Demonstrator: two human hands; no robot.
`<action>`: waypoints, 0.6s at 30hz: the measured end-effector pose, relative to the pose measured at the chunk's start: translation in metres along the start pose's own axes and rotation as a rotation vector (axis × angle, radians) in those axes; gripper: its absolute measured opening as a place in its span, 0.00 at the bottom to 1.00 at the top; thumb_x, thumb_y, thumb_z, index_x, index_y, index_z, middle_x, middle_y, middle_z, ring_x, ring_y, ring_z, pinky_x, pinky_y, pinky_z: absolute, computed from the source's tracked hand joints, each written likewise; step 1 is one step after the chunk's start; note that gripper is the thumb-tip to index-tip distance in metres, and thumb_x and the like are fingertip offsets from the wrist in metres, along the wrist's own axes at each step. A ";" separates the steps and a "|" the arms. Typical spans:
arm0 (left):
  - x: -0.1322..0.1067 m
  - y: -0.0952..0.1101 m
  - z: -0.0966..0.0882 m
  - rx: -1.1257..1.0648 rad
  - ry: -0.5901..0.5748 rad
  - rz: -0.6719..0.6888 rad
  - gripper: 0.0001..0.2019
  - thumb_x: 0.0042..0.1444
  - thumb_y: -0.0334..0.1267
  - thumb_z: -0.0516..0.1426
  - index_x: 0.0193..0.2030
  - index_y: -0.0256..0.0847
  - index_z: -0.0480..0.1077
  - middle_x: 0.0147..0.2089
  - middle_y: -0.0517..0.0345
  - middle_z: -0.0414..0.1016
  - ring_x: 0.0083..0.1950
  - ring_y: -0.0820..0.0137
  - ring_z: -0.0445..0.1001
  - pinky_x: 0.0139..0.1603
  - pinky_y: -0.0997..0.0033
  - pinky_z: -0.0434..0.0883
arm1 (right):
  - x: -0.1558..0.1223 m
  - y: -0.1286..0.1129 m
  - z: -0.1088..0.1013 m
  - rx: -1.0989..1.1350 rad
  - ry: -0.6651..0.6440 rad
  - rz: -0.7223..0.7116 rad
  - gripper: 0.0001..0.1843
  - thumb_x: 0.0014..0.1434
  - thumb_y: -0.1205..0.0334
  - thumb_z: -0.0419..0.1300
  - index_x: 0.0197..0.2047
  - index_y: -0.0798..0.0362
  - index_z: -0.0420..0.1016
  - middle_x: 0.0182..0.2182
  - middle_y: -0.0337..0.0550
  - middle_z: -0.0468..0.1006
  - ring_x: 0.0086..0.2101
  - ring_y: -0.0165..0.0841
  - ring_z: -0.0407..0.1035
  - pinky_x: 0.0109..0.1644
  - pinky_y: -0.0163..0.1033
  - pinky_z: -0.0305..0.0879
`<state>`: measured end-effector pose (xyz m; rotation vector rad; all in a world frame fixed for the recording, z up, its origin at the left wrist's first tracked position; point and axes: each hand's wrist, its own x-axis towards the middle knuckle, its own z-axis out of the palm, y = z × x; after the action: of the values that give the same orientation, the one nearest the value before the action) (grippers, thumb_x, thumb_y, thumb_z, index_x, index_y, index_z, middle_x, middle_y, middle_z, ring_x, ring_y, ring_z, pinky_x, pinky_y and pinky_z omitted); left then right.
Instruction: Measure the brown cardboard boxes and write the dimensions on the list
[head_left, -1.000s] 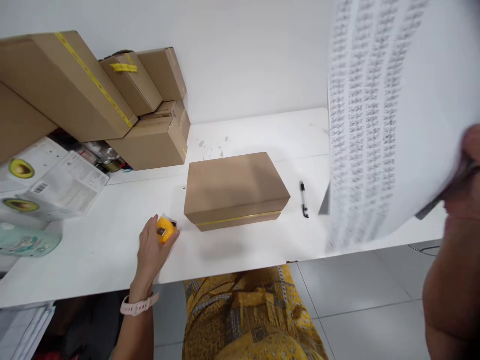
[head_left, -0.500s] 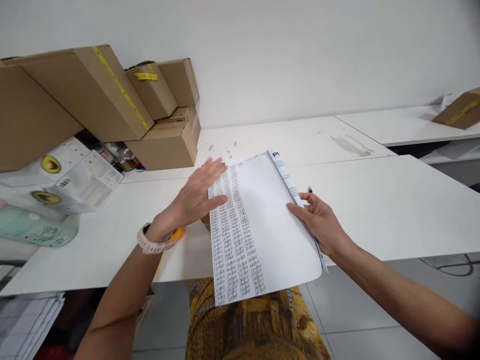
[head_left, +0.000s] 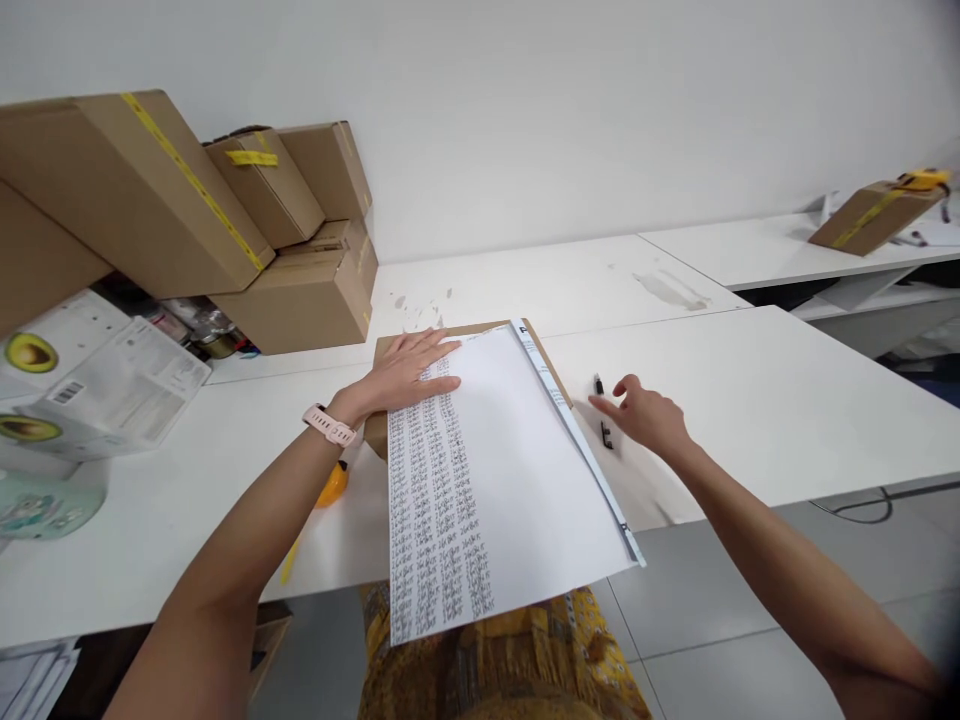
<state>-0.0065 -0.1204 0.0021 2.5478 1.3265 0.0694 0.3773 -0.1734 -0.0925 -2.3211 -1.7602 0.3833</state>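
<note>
A white sheet of paper (head_left: 517, 450) with columns of handwriting on its left side lies over a brown cardboard box (head_left: 377, 435), its lower end hanging past the table edge. Its right margin is folded over in a narrow printed strip. My left hand (head_left: 412, 368) rests flat on the upper left of the sheet, fingers stretched out. To the right of the paper, my right hand (head_left: 643, 412) hovers by a black pen (head_left: 598, 385), index finger extended and holding nothing that shows. Part of the pen is hidden by that finger.
Stacked cardboard boxes (head_left: 300, 300) stand at the left back, beside white cartons with avocado pictures (head_left: 142, 390) and a mint-green bottle (head_left: 49, 505). An orange tape tool (head_left: 334, 485) sits by my left forearm. Another box (head_left: 862, 215) stands far right on the white table (head_left: 712, 400).
My right hand has let go of the paper's folded edge and moved right to the pen. The paper has come down onto the box, and my left hand has settled flat on it.
</note>
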 end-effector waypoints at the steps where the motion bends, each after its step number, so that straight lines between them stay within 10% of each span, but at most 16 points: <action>1: 0.001 0.000 -0.001 -0.006 0.002 -0.023 0.40 0.64 0.67 0.45 0.76 0.49 0.51 0.81 0.54 0.38 0.80 0.55 0.34 0.76 0.45 0.34 | 0.007 0.004 0.007 -0.073 -0.063 -0.036 0.20 0.64 0.48 0.56 0.52 0.52 0.68 0.34 0.49 0.80 0.35 0.45 0.73 0.36 0.43 0.61; 9: 0.010 -0.003 -0.004 0.001 0.059 -0.095 0.41 0.58 0.72 0.48 0.73 0.56 0.57 0.79 0.51 0.45 0.78 0.47 0.42 0.73 0.40 0.40 | 0.013 0.017 0.016 0.276 -0.216 -0.080 0.15 0.58 0.65 0.53 0.45 0.53 0.78 0.25 0.44 0.79 0.32 0.41 0.76 0.40 0.44 0.69; 13: 0.008 0.006 0.000 0.025 0.115 -0.116 0.39 0.58 0.71 0.49 0.71 0.58 0.60 0.74 0.51 0.55 0.71 0.46 0.52 0.69 0.41 0.50 | 0.008 0.023 -0.018 0.983 -0.066 -0.008 0.11 0.56 0.62 0.58 0.40 0.53 0.80 0.35 0.52 0.84 0.41 0.44 0.80 0.48 0.50 0.75; 18: 0.001 0.022 0.004 0.031 0.169 -0.103 0.37 0.59 0.71 0.48 0.69 0.55 0.64 0.66 0.47 0.61 0.63 0.48 0.61 0.62 0.43 0.57 | -0.007 0.002 -0.080 1.318 0.160 -0.343 0.11 0.56 0.57 0.64 0.41 0.51 0.82 0.38 0.53 0.84 0.45 0.48 0.80 0.48 0.55 0.76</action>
<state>0.0130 -0.1324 0.0035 2.5415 1.5294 0.2514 0.4031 -0.1808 -0.0168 -1.0610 -1.1470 0.8939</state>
